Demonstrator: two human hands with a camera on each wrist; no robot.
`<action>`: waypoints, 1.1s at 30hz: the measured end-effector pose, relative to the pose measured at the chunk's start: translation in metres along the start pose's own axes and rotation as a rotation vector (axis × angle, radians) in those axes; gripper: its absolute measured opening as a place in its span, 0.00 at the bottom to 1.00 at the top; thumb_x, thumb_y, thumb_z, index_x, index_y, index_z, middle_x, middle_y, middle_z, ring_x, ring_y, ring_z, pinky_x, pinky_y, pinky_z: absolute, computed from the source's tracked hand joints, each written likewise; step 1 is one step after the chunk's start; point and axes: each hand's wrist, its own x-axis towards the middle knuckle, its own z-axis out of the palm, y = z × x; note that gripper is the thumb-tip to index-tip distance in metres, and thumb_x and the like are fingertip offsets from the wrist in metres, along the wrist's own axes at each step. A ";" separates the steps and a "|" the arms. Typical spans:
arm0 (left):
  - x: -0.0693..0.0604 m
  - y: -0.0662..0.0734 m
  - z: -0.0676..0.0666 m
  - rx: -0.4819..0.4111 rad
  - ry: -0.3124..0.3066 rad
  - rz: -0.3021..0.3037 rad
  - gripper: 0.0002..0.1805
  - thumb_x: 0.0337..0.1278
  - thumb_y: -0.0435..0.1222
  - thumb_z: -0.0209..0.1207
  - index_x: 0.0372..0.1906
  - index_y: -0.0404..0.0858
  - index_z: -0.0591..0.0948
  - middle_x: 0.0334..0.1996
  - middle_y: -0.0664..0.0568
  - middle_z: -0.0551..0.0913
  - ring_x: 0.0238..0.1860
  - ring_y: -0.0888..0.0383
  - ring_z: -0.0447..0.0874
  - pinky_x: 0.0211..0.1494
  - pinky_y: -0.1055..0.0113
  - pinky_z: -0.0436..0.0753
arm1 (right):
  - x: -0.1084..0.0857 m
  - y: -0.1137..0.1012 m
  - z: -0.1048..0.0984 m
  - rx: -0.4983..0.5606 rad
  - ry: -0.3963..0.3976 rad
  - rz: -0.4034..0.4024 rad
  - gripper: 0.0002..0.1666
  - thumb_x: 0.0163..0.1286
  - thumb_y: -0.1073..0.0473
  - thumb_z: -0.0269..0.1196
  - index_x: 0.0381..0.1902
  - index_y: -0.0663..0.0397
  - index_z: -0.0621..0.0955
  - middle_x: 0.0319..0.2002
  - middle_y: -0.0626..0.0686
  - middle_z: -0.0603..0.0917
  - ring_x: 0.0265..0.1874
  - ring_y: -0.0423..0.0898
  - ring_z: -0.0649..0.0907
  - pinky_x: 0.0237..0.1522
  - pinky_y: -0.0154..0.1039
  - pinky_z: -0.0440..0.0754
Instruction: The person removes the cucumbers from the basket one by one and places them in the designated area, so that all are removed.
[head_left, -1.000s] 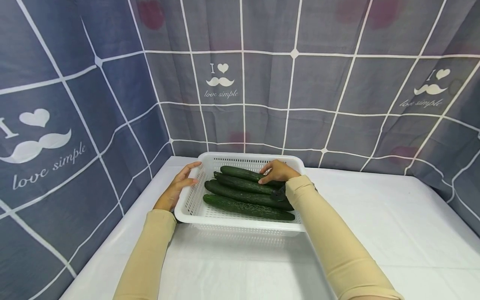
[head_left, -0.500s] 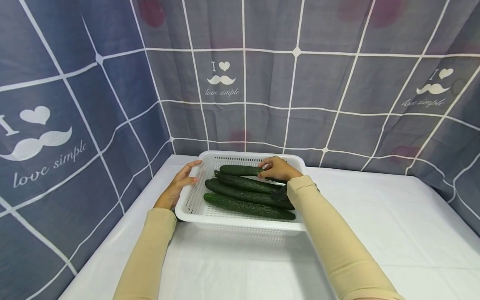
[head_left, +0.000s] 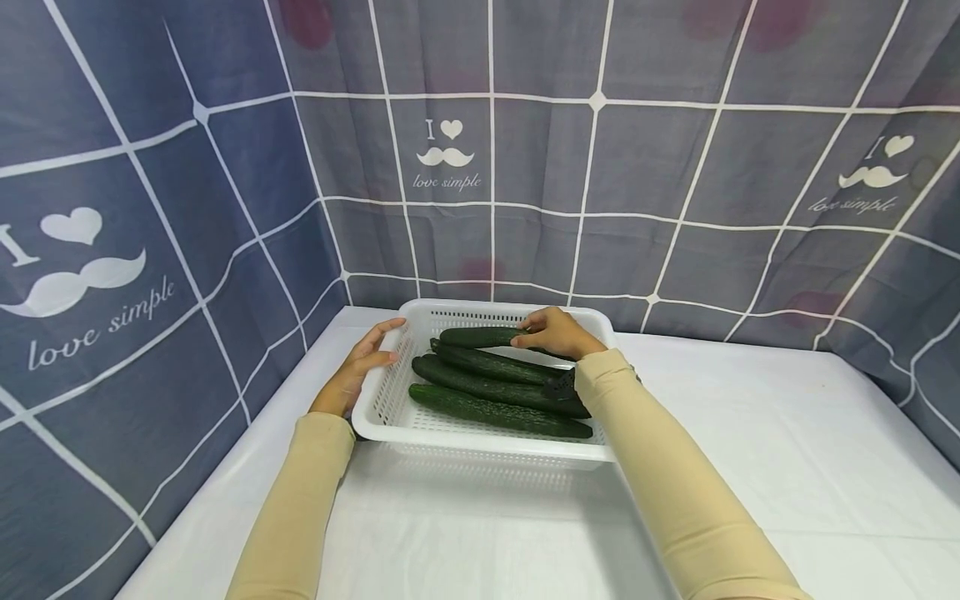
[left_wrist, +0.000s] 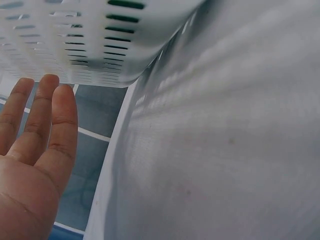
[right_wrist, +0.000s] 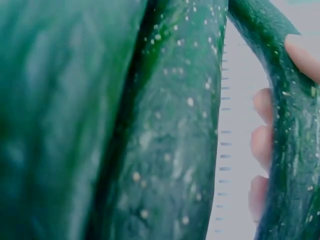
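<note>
A white perforated plastic basket (head_left: pixel 480 446) holds several dark green cucumbers lying side by side. My right hand (head_left: pixel 562 332) grips the rearmost cucumber (head_left: pixel 476 337) near its middle. In the right wrist view, the fingertips (right_wrist: pixel 262 145) wrap one side of this cucumber (right_wrist: pixel 295 145) and the thumb lies on the other. Two other cucumbers (right_wrist: pixel 172 125) fill the left of that view. At the basket's left side, my left hand (head_left: pixel 360 367) rests against the rim with its thumb over the edge. Its fingers (left_wrist: pixel 64 120) look straight in the left wrist view, by the slotted wall (left_wrist: pixel 95 40).
The basket stands on a white-covered table (head_left: pixel 750 417). A grey-blue checked curtain (head_left: pixel 540 167) with white lines rises behind the table and along its left and right sides. The nearest cucumber (head_left: pixel 498 412) lies by the basket's front wall.
The right hand has shifted slightly, and the rear cucumber's left end has moved a little, leaving a wider gap to its neighbours. The left hand stays at the rim.
</note>
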 end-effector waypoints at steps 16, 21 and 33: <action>0.000 0.000 0.001 -0.020 -0.003 0.009 0.32 0.64 0.30 0.52 0.71 0.59 0.74 0.82 0.33 0.54 0.73 0.46 0.64 0.64 0.55 0.76 | -0.002 -0.012 -0.001 -0.010 0.143 -0.085 0.22 0.71 0.61 0.75 0.59 0.67 0.87 0.55 0.63 0.90 0.56 0.60 0.88 0.59 0.55 0.83; 0.000 0.000 0.001 -0.020 0.006 0.009 0.32 0.64 0.30 0.52 0.71 0.59 0.75 0.80 0.35 0.57 0.69 0.50 0.68 0.62 0.58 0.78 | -0.004 -0.019 -0.002 -0.046 0.176 -0.103 0.23 0.69 0.59 0.76 0.58 0.65 0.88 0.55 0.63 0.90 0.57 0.60 0.88 0.61 0.57 0.83; 0.000 -0.001 0.001 -0.055 0.008 -0.020 0.33 0.64 0.31 0.54 0.73 0.56 0.74 0.77 0.43 0.62 0.68 0.50 0.70 0.61 0.59 0.80 | -0.016 -0.037 -0.014 -0.035 0.208 -0.131 0.23 0.67 0.60 0.77 0.58 0.63 0.88 0.56 0.62 0.90 0.58 0.61 0.87 0.63 0.58 0.81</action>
